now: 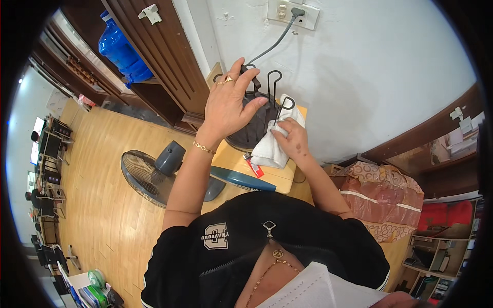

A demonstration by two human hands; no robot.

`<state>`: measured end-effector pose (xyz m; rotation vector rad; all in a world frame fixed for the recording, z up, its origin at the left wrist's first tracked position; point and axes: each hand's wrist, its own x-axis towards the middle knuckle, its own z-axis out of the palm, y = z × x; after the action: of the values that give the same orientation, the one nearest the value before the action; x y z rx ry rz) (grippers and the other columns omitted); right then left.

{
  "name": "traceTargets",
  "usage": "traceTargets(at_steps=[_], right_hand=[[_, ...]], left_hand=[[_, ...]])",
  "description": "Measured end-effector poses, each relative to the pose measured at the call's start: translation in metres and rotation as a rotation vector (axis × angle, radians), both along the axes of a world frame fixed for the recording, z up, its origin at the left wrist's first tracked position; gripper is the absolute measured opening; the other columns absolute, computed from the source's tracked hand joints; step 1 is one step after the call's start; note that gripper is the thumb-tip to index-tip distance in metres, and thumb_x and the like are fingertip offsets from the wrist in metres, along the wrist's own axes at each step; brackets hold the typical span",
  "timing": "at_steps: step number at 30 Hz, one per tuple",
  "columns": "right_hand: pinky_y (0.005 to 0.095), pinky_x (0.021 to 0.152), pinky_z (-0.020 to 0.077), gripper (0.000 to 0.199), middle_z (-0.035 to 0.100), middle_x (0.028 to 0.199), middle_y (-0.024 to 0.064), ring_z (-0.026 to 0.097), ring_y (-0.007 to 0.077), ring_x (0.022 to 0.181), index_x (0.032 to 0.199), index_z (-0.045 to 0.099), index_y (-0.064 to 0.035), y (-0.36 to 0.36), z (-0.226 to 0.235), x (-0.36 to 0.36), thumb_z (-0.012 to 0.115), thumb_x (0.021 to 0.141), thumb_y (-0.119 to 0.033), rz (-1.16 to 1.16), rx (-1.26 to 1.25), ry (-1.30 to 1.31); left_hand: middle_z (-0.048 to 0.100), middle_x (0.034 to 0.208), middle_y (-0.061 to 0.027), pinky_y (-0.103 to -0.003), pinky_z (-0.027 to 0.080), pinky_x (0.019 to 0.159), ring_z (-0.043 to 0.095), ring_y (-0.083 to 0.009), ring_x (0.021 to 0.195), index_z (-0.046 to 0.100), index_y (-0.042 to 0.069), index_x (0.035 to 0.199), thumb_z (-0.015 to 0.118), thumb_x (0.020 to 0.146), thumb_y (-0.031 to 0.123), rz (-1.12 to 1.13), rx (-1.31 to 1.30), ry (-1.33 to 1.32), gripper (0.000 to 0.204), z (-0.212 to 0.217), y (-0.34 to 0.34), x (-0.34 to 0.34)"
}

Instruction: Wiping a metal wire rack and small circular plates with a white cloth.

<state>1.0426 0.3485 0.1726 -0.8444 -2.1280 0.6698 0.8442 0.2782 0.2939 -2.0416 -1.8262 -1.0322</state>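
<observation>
A dark, round appliance [257, 120] with upright black wire loops [275, 84] stands on a small light-wood table [226, 156] against the wall. I cannot make out its exact kind. My left hand [228, 102] is over its left side, fingers and thumb spread apart, close to a black upright part at the back. On the right, my right hand [292, 141] is closed on a white cloth [269, 149], which lies bunched along the appliance's side. A small red-and-white packet [254, 167] rests on the table by the cloth's lower edge.
A grey cord [275, 45] runs from the wall socket [308, 18] down behind the appliance. To the left are a standing fan [141, 172] and a wooden cabinet with a blue water jug [123, 51]. A wrapped bundle [380, 200] sits at right, beside shelves [436, 262].
</observation>
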Motion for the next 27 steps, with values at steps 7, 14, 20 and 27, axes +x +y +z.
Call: traceTargets(at_steps=[7, 14, 20, 27], right_hand=[[0.0297, 0.071, 0.0468, 0.021, 0.063, 0.086, 0.0109, 0.061, 0.0199, 0.078, 0.093, 0.066, 0.0045, 0.023, 0.030, 0.009, 0.072, 0.076, -0.006, 0.184, -0.301, 0.314], [0.0286, 0.072, 0.0478, 0.018, 0.064, 0.087, 0.0057, 0.061, 0.0138, 0.081, 0.092, 0.068, 0.0029, 0.011, 0.024, -0.010, 0.072, 0.078, -0.007, 0.116, -0.151, 0.219], [0.0292, 0.074, 0.0497, 0.021, 0.066, 0.091, 0.0022, 0.062, 0.0136, 0.080, 0.099, 0.068, -0.0021, 0.042, 0.007, 0.049, 0.072, 0.080, -0.010, 0.063, -0.730, 0.170], [0.0343, 0.076, 0.0508, 0.029, 0.062, 0.106, 0.0136, 0.065, 0.0250, 0.088, 0.110, 0.062, 0.0010, 0.051, -0.018, 0.030, 0.066, 0.085, -0.014, -0.043, 0.001, -0.021]], left_hand=[[0.041, 0.141, -0.0206, -0.045, 0.042, 0.091, 0.054, -0.0399, 0.103, 0.051, 0.015, 0.127, 0.064, 0.082, 0.045, 0.025, 0.022, -0.051, 0.056, -0.009, 0.001, -0.007], [0.042, 0.141, -0.0188, -0.045, 0.043, 0.090, 0.055, -0.0387, 0.102, 0.051, 0.014, 0.127, 0.063, 0.083, 0.045, 0.013, 0.053, -0.042, 0.054, -0.008, 0.004, -0.010], [0.042, 0.141, -0.0177, -0.045, 0.043, 0.089, 0.055, -0.0371, 0.101, 0.051, 0.015, 0.127, 0.063, 0.083, 0.044, 0.006, 0.034, -0.042, 0.054, -0.005, 0.002, -0.009], [0.043, 0.141, -0.0166, -0.044, 0.044, 0.086, 0.056, -0.0356, 0.099, 0.052, 0.015, 0.126, 0.063, 0.083, 0.044, -0.002, 0.022, -0.034, 0.054, -0.006, 0.006, -0.005]])
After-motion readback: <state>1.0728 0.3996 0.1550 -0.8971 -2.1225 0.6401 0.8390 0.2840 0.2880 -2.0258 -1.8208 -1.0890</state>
